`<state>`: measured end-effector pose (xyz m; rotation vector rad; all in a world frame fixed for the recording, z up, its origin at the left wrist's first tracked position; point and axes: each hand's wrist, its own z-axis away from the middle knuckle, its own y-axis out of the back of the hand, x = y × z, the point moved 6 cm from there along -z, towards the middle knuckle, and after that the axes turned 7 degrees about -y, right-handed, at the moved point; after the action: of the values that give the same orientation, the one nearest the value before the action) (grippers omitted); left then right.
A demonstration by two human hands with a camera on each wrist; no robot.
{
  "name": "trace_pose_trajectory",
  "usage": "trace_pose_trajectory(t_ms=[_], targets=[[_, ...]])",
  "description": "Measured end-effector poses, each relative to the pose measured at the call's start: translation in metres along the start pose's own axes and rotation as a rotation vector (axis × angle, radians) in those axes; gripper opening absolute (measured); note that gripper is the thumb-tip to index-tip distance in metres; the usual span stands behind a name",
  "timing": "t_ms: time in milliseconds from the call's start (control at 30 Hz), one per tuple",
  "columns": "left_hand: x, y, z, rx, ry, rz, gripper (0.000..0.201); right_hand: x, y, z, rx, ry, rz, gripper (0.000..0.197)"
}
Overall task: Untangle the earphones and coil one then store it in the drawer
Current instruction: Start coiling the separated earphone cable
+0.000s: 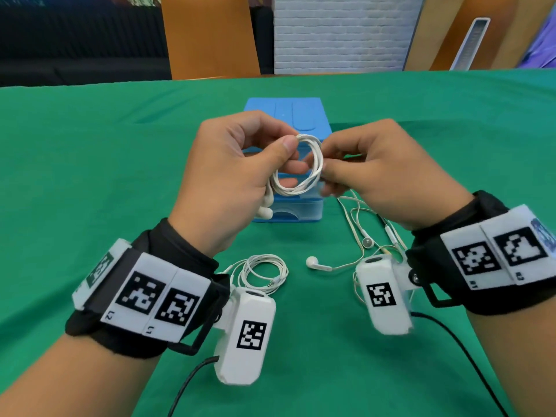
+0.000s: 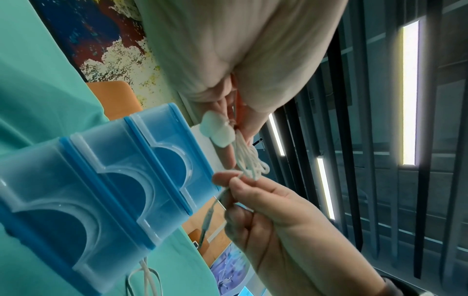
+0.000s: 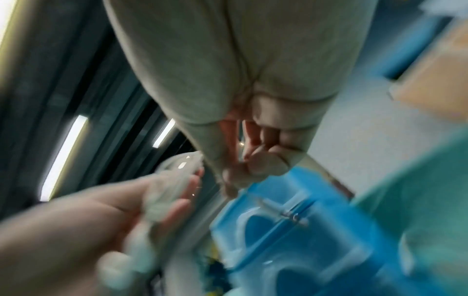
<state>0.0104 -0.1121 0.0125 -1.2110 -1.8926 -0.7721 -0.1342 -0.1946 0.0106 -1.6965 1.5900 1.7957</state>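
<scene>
Green tablecloth [image 1: 90, 164] over the whole table, faintly creased; beyond its far edge, orange chair backs [image 1: 207, 34], a white brick wall [image 1: 343, 31], a dark sofa at the left; overhead in the wrist views, dark ceiling slats with long strip lights [image 2: 409, 92]. Above the cloth, left hand [image 1: 231, 176] pinching a white earphone coil [image 1: 298, 167] at thumb and forefinger, earbuds [image 1: 266, 210] dangling below the palm; right hand [image 1: 388, 173] curled, pinching the coil's right side. Directly behind, blue three-drawer box [image 1: 288, 115], drawers shut. On the cloth nearer the body, a second coiled earphone [image 1: 261, 273] by the left wrist; a loose earphone [image 1: 358, 236] spread under the right wrist. Right wrist view blurred.
</scene>
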Motion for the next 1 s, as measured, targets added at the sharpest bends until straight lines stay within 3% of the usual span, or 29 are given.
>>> trace_pose_trajectory(t_ms=[100,233,300,433,533,600,767,1000], targets=[[0.000,0.001,-0.001,0.013,-0.018,-0.013,0.006,0.000,-0.009,0.001,-0.018,-0.099,-0.361,0.014],[0.001,0.004,-0.004,0.031,-0.072,-0.037,0.003,0.001,-0.007,0.003,-0.049,-0.180,-0.645,0.024],[0.000,0.003,-0.004,0.024,-0.096,-0.046,0.003,-0.001,-0.008,0.003,-0.048,-0.152,-0.619,0.014],[-0.001,0.002,-0.005,0.030,-0.148,-0.129,0.002,-0.006,-0.015,0.003,0.073,-0.032,-0.381,0.013],[-0.004,0.003,-0.007,0.014,-0.150,-0.101,0.005,-0.004,-0.015,0.002,0.133,-0.044,-0.360,0.005],[-0.005,0.005,-0.008,0.009,-0.151,-0.095,0.006,-0.003,-0.016,0.002,0.135,-0.072,-0.411,0.003],[-0.008,0.008,-0.009,0.009,-0.110,-0.035,0.007,-0.001,-0.018,0.003,0.121,-0.154,-0.657,0.022],[-0.016,0.012,-0.009,0.009,-0.012,0.039,0.005,0.004,-0.028,0.005,-0.102,-0.331,-1.073,0.036]])
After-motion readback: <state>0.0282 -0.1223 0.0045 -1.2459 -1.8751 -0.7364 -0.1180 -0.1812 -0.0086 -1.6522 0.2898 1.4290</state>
